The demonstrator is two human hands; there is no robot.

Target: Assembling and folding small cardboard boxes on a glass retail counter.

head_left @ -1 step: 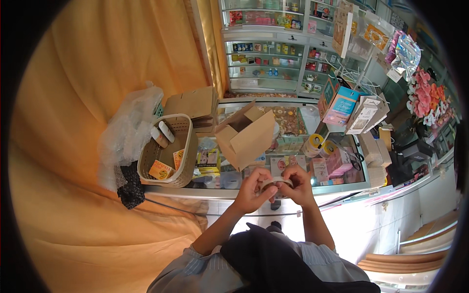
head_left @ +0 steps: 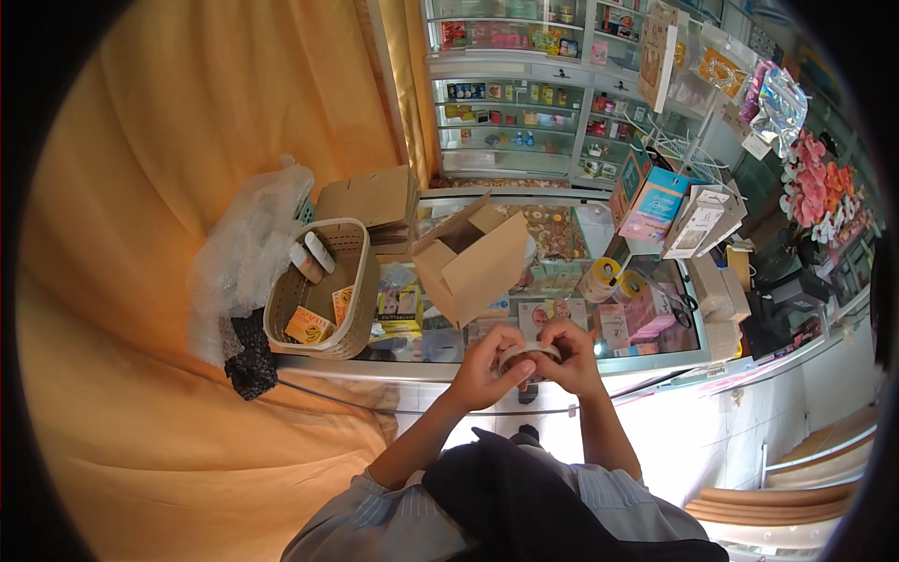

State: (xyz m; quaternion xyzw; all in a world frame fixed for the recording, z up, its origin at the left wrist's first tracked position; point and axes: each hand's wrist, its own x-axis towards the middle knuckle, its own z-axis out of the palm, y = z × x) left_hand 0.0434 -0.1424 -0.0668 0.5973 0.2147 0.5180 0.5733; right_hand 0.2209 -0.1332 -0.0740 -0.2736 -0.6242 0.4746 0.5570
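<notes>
both hands, left hand [head_left: 485, 371] and right hand [head_left: 567, 361], are pinching what looks like a tape roll [head_left: 527, 355] in their fingers over the bench [head_left: 412, 370] edge; beyond are lying a box [head_left: 471, 258] and basket [head_left: 323, 290].

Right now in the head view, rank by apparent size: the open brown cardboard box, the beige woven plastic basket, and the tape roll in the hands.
1. Beige woven plastic basket and open brown cardboard box: look alike, unranked.
2. Tape roll, clearly smallest, held between left hand and right hand.
</notes>
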